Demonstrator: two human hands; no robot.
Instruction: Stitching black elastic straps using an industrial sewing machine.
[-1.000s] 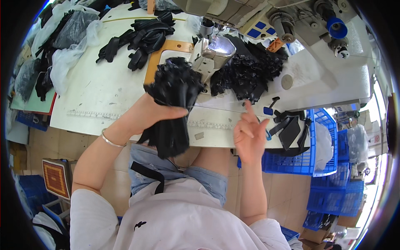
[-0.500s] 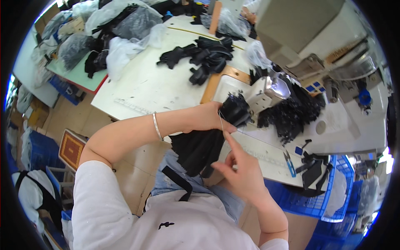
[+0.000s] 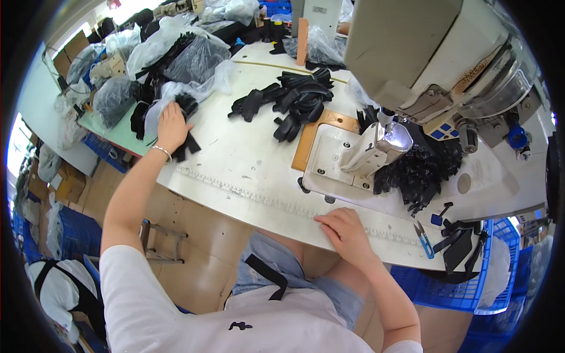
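Note:
My left hand (image 3: 172, 126) is at the left end of the white table, closed over a bundle of black fabric strips (image 3: 189, 147). Parts of the bundle stick out above the fingers and below the thumb; the palm hides its middle. Beside it lies clear plastic wrapping. My right hand (image 3: 346, 232) rests on the table's front edge by a printed ruler scale (image 3: 265, 201). Its fingers are loosely bent, the thumb is apart, and nothing shows in it. Just beyond it stands the sewing machine's raised arm bed (image 3: 368, 152).
Black folded pieces (image 3: 294, 97) are heaped mid-table, with a shaggy black pile (image 3: 424, 162) right of the machine head (image 3: 412, 53). Blue-handled snips (image 3: 425, 242) lie near the right front edge. A blue crate (image 3: 500, 265) stands beside the table. Plastic bags (image 3: 197, 59) crowd the far left.
My left hand has carried the black bundle from the front of the machine to the table's left end. My right hand has left the bundle and come down on the table edge.

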